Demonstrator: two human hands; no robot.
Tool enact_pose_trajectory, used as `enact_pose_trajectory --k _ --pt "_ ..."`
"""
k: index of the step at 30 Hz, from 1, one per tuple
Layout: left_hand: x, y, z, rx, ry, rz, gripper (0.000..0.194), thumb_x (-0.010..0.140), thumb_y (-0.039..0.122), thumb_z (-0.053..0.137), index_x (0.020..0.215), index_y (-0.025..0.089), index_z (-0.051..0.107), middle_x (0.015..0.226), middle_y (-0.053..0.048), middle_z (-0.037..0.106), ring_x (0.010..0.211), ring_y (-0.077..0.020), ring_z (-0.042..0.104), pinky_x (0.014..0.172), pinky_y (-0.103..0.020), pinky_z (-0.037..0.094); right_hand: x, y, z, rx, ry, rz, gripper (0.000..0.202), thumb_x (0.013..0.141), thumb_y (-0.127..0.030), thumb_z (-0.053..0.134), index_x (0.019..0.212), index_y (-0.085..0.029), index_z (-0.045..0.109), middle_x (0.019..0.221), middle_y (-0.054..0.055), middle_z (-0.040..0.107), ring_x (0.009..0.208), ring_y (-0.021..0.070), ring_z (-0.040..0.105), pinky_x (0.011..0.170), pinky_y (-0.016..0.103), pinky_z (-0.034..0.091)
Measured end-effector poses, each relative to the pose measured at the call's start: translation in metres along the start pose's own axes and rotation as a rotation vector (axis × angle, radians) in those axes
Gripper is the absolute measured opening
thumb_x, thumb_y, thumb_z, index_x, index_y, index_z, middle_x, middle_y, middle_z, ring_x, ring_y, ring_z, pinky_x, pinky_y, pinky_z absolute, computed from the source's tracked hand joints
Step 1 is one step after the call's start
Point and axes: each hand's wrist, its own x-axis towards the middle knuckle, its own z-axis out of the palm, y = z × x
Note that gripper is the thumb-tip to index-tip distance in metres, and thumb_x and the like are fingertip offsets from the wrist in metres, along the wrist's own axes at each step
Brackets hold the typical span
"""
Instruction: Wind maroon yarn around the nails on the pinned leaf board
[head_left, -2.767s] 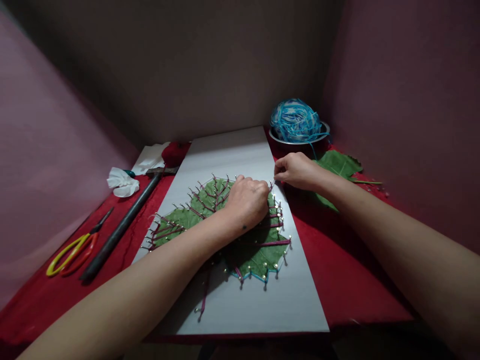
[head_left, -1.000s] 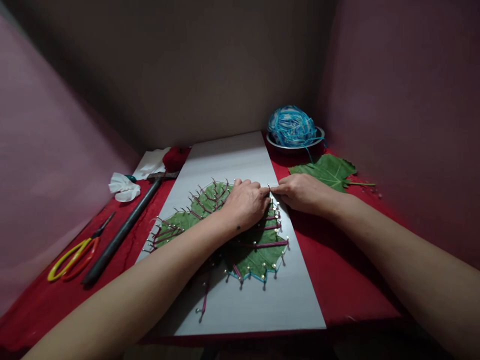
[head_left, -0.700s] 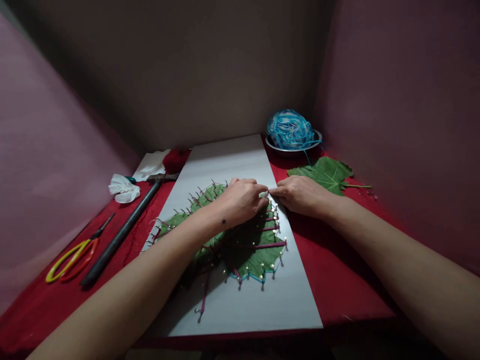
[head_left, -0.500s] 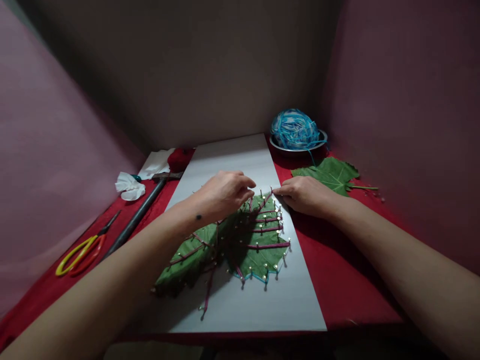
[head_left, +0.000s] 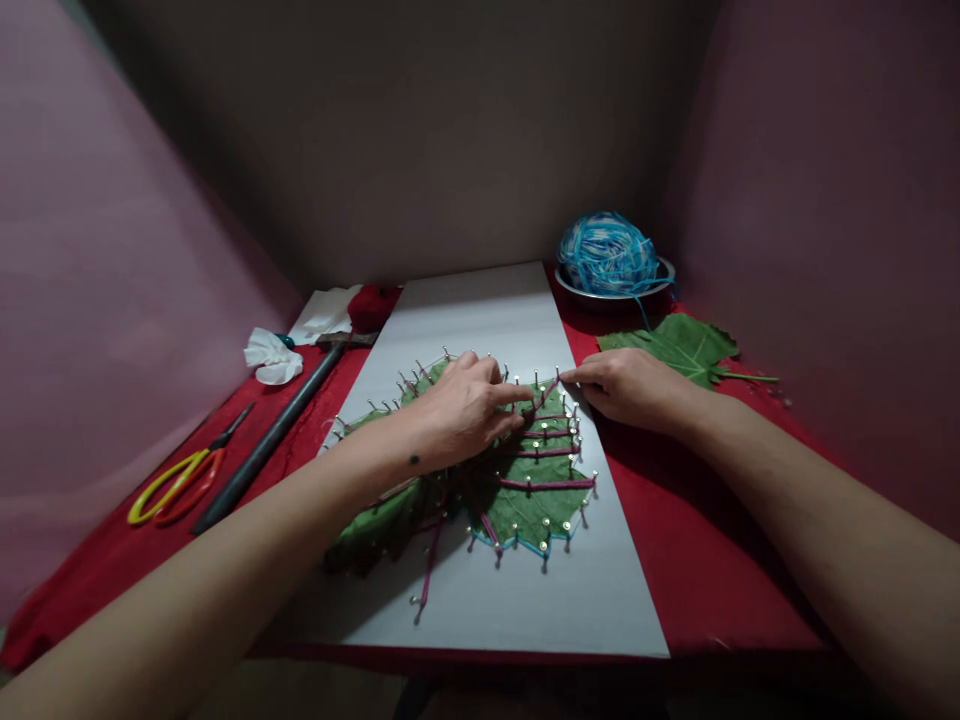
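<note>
A green leaf (head_left: pixel 525 515) lies on a white board (head_left: pixel 487 310), ringed by upright nails, with purple yarn (head_left: pixel 546 485) along its veins. Thin blue yarn (head_left: pixel 529 542) follows part of the outline. My left hand (head_left: pixel 472 405) rests over the leaf's middle, index finger stretched to a nail near the upper right and thumb apart below it. At the corner nail, my right hand (head_left: pixel 619 385) has its fingers pressed together, pinching what looks like the blue yarn; the strand barely shows there. My left hand and forearm hide part of the leaf.
A blue yarn ball (head_left: pixel 607 255) sits in a metal bowl (head_left: pixel 589 297), its loose strand hanging down toward another leaf (head_left: pixel 679 345). Left of the board lie a hammer (head_left: pixel 281 430), scissors (head_left: pixel 187 480), crumpled white tissue (head_left: pixel 274 357) and red yarn (head_left: pixel 373 307).
My left hand has come lower over the leaf, its index finger now reaching further to a nail. My right hand stays at the corner nail. The whole view has shifted slightly.
</note>
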Motion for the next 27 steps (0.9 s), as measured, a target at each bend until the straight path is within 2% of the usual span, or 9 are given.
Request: enact_pose_trajectory --k 4,8,16,21,25,27 --pt "0.014 0.005 0.005 0.028 -0.028 -0.017 0.034 0.091 0.04 0.051 0.123 0.033 0.061 0.096 -0.008 0.055 0.09 -0.0237 0.043 0.085 -0.038 0.036 0.0 0.0 -0.001 0.009 -0.005 -0.008 0.04 0.079 -0.013 0.045 0.105 -0.024 0.073 0.086 0.006 0.072 0.072 0.0168 0.061 0.065 0.028 0.04" --pt "0.021 0.0 0.007 -0.02 -0.032 -0.005 0.032 0.091 0.041 0.052 0.12 0.034 0.063 0.095 -0.007 0.055 0.089 -0.022 0.043 0.086 -0.036 0.036 0.0 0.001 -0.002 0.005 -0.011 -0.005 0.041 0.078 -0.013 0.046 0.108 -0.025 0.072 0.088 0.005 0.073 0.073 0.0166 0.062 0.066 0.028 0.04" --pt "0.025 -0.018 0.011 0.058 0.008 0.163 0.037 0.092 0.051 0.044 0.12 0.035 0.063 0.093 -0.006 0.052 0.086 -0.0204 0.043 0.08 -0.034 0.032 0.002 0.002 -0.001 0.035 -0.015 0.013 0.039 0.078 -0.014 0.047 0.107 -0.022 0.073 0.094 0.008 0.074 0.079 0.0184 0.065 0.07 0.029 0.042" --pt "0.025 -0.017 0.006 0.17 -0.011 0.279 0.041 0.095 0.05 0.035 0.121 0.031 0.062 0.096 -0.007 0.052 0.09 -0.0214 0.045 0.079 -0.034 0.029 0.002 0.003 -0.001 0.031 -0.017 0.022 0.039 0.079 -0.015 0.047 0.107 -0.022 0.073 0.094 0.008 0.074 0.078 0.0186 0.065 0.07 0.03 0.043" --pt "0.027 -0.009 -0.003 0.282 -0.08 0.289 0.044 0.094 0.052 0.036 0.116 0.028 0.064 0.098 -0.008 0.054 0.084 -0.0209 0.046 0.079 -0.034 0.03 0.001 0.003 -0.002 0.023 -0.032 0.018 0.04 0.079 -0.015 0.047 0.109 -0.023 0.072 0.094 0.008 0.074 0.078 0.0188 0.065 0.07 0.03 0.043" --pt "0.026 -0.006 -0.006 0.312 -0.077 0.279 0.044 0.093 0.054 0.037 0.118 0.029 0.063 0.097 -0.008 0.054 0.083 -0.0206 0.046 0.079 -0.034 0.03 0.001 0.002 -0.002 0.018 -0.032 0.021 0.041 0.079 -0.014 0.046 0.11 -0.023 0.072 0.095 0.008 0.074 0.078 0.0187 0.065 0.07 0.03 0.044"
